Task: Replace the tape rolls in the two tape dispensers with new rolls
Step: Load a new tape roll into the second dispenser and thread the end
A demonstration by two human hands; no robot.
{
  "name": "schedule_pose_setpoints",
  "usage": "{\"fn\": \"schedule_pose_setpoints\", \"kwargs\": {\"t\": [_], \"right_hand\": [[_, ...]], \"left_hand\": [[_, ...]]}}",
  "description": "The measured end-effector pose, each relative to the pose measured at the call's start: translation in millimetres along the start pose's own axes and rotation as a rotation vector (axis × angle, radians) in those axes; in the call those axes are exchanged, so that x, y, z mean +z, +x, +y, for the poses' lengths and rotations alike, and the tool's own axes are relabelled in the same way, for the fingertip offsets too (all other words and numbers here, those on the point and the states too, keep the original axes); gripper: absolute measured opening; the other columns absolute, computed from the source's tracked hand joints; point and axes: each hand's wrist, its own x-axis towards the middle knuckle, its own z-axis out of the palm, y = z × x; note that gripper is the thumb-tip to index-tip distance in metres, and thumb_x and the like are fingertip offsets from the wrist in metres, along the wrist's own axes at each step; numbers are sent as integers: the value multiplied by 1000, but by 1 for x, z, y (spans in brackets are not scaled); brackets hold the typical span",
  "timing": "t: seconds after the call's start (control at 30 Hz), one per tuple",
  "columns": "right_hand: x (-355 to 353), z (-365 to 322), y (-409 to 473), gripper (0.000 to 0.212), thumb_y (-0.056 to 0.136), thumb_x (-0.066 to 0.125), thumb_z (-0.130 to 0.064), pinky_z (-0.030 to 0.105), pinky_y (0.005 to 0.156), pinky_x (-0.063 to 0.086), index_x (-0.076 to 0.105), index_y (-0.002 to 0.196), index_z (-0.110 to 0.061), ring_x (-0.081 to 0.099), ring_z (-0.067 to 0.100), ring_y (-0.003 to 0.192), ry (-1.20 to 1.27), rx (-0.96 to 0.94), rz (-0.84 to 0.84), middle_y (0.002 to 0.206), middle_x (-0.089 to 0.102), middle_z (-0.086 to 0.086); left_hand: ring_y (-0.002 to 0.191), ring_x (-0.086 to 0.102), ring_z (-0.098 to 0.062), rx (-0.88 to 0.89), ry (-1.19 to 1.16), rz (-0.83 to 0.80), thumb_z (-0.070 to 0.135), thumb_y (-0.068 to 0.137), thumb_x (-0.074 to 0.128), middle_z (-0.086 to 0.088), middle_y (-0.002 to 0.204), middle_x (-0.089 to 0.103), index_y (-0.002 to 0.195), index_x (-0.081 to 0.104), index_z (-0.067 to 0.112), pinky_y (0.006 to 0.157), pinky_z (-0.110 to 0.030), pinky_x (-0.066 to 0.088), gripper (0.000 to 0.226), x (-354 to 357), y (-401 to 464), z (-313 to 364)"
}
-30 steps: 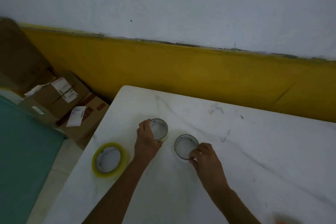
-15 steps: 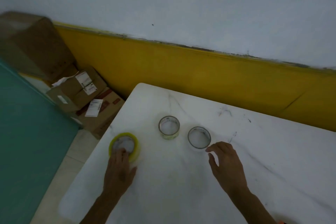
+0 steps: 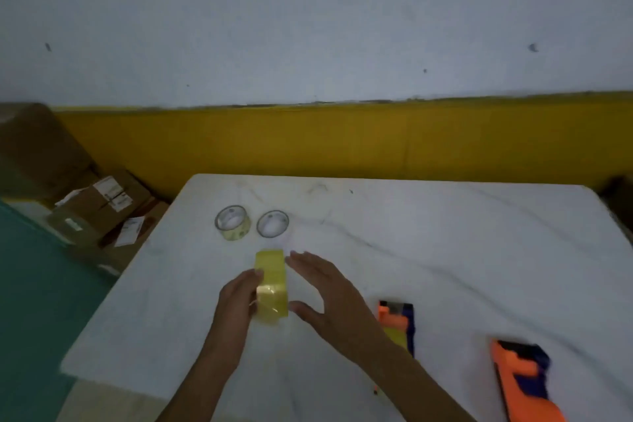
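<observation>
Head view: our left hand (image 3: 238, 301) grips the full yellow roll of clear tape (image 3: 271, 286) on edge above the white marble table (image 3: 445, 250), fingers closed on its side. Our right hand (image 3: 329, 295) hovers beside it, fingers spread. Two orange-and-blue plastic tape dispensers (image 3: 399, 325) lie to the right.

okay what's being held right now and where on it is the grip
The yellow tape roll, standing on edge. The left hand grips its left flat side; the right hand is open beside it, not clearly touching.
</observation>
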Motion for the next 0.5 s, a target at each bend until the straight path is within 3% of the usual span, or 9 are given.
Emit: {"fn": "schedule_pose_setpoints", "kwargs": {"t": [0.1, 0.2, 0.27, 0.33, 0.37, 0.43, 0.5], "right_hand": [[-46, 5, -61, 68, 82, 59, -53, 20, 117, 17, 41, 143, -30, 16, 5, 147, -123, -48, 29, 155, 33, -11], [-97, 16, -127, 76, 75, 66, -53, 30, 115, 32, 45, 142, -24, 20, 12, 146, -285, -68, 112, 156, 33, -3], [-133, 27, -178, 97, 69, 76, -46, 35, 116, 31, 27, 149, -25, 11, 18, 149, -391, -27, 24, 163, 13, 0], [-165, 36, -226, 118, 66, 81, -41, 29, 117, 15, 2, 153, -28, -5, 18, 150, -482, 10, -100, 164, -9, 1], [-178, 41, -247, 121, 66, 82, -38, 30, 118, 12, -2, 153, -27, -7, 18, 150, -523, 15, -106, 163, -12, 2], [-196, 49, -280, 115, 67, 82, -32, 39, 120, 21, 5, 153, -26, -1, 20, 150, -566, 25, -38, 163, -4, 2], [-206, 54, -302, 106, 72, 79, -33, 39, 118, 26, 9, 151, -34, -2, 14, 150, -486, 90, -4, 163, 3, -6]], "left_hand": [[75, 66, -22, -58, -152, -91, 23, 98, 42, -1, 68, 77, 83, 70, 12, 70, -38, 50, 34, 83, -58, -8], [76, 66, -21, -208, -270, -173, 27, 100, 39, -4, 77, 75, 89, 68, 11, 58, -33, 56, 35, 155, -113, -20], [88, 68, -27, -277, -333, -233, 33, 98, 41, -14, 97, 72, 102, 66, 3, 61, -32, 61, 39, 193, -138, -27], [106, 61, -33, -329, -341, -299, 44, 89, 54, -20, 117, 65, 120, 59, -4, 77, -40, 58, 57, 227, -158, -35], [106, 60, -33, -348, -318, -325, 46, 86, 59, -19, 116, 64, 120, 59, -3, 81, -43, 54, 61, 241, -168, -37], [90, 62, -31, -374, -252, -361, 41, 91, 53, -16, 98, 67, 106, 66, 3, 77, -42, 52, 43, 265, -188, -42], [85, 62, -27, -440, -193, -429, 41, 95, 46, -12, 92, 67, 113, 65, 2, 72, -39, 52, 47, 282, -204, -44]]}}
